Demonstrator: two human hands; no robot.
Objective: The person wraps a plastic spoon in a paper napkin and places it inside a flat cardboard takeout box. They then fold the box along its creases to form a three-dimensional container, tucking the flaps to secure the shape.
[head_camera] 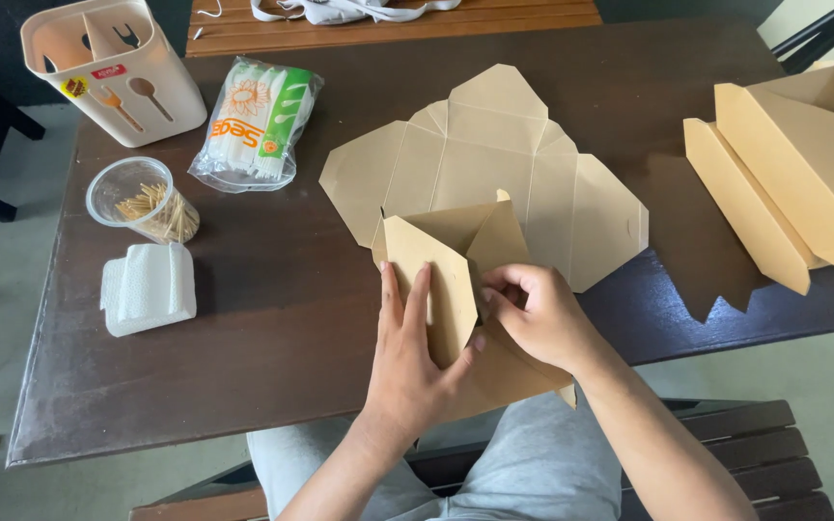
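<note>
A brown paper box blank [451, 256], partly folded, stands at the near edge of the dark wooden table [263, 328]. My left hand [417, 352] lies flat against its raised left flap, fingers straight. My right hand [533, 309] pinches a fold at the box's middle, fingers curled on the paper. Just behind it an unfolded flat box blank [494, 154] lies spread on the table.
A stack of flat brown box blanks [793, 164] sits at the right. At the left are a beige cutlery holder [113, 68], a bag of plastic cutlery [258, 121], a clear cup of toothpicks [142, 198] and folded white napkins [150, 287]. A bench [726, 453] is below me.
</note>
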